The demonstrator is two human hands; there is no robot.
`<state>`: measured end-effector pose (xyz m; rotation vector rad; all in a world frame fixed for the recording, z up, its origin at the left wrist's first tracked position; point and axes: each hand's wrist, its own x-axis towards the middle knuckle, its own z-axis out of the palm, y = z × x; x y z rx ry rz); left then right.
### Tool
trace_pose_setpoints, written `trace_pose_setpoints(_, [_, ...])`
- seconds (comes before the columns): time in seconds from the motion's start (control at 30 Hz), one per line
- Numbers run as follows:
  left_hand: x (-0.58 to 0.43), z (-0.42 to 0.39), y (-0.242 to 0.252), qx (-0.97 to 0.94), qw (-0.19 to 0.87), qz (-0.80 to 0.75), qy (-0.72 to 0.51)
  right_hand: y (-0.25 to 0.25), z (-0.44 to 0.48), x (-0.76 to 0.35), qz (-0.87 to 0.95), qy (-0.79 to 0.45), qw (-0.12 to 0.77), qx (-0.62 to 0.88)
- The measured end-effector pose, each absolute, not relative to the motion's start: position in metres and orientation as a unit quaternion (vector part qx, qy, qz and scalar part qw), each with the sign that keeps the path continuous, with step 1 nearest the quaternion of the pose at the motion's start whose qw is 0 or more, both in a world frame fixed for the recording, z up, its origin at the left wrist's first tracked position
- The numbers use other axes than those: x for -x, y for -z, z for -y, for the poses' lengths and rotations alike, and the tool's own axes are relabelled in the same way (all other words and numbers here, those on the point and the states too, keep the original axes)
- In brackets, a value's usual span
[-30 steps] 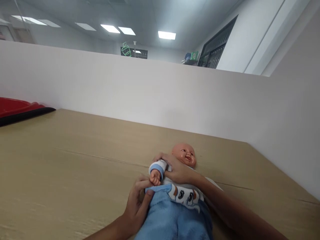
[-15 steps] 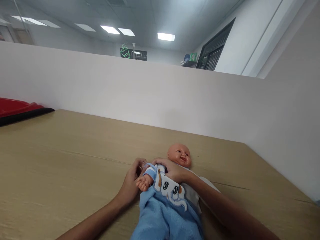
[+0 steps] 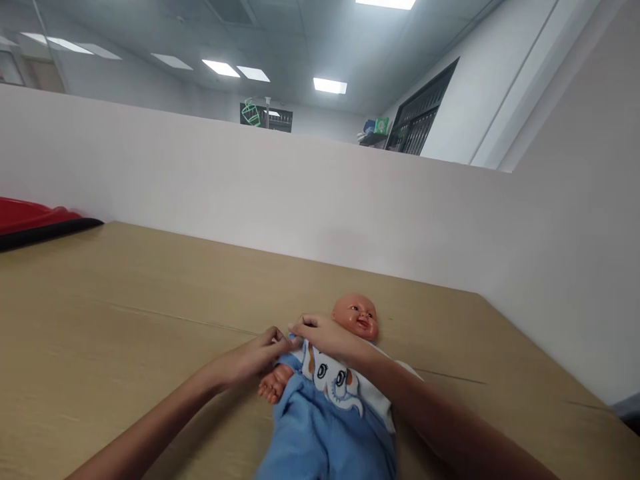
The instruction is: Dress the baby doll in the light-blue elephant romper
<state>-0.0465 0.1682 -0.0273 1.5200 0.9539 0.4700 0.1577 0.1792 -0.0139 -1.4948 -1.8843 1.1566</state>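
Observation:
A baby doll point(image 3: 356, 315) lies on its back on the wooden table point(image 3: 125, 307), head towards the white partition. It wears a white top with an elephant print point(image 3: 333, 379) and blue trousers point(image 3: 325, 433). My left hand point(image 3: 257, 355) pinches the top's fabric at the doll's shoulder, just above its bare arm point(image 3: 273, 385). My right hand point(image 3: 320, 335) reaches across the doll's chest and pinches the same fabric beside the neck. The fingertips of both hands meet there.
A white partition point(image 3: 250, 193) closes the table at the back and on the right. A red and black object point(image 3: 35, 223) lies at the far left edge. Ceiling lights and a dark window grille show above the partition.
My left hand moved from the doll's waist up to its shoulder. The doll's raised arm came down and out of its sleeve cuff. The camera tilted slightly up.

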Motion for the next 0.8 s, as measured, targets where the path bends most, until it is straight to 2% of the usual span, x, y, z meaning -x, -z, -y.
trace_pose_setpoints(0.17, [0.040,-0.152,0.028,-0.695,0.542,-0.440,-0.172,0.012,-0.170,-0.146,0.740,-0.272,0.230,0.570])
trace_pose_setpoints(0.37, [0.053,-0.137,0.013,-0.817,0.333,-0.427,-0.198,0.007,-0.176,-0.158,0.783,-0.173,0.179,0.571])
trace_pose_setpoints(0.53, [0.062,-0.128,-0.013,-0.888,0.233,-0.381,-0.113,0.008,-0.182,-0.169,0.770,-0.101,0.139,0.614])
trace_pose_setpoints(0.67, [0.081,-0.142,-0.019,-0.906,0.223,-0.355,-0.055,0.004,-0.180,-0.171,0.754,-0.064,0.109,0.645])
trace_pose_setpoints(0.8, [0.101,-0.175,-0.010,-0.872,0.267,-0.410,-0.036,-0.004,-0.174,-0.180,0.727,-0.035,0.091,0.680])
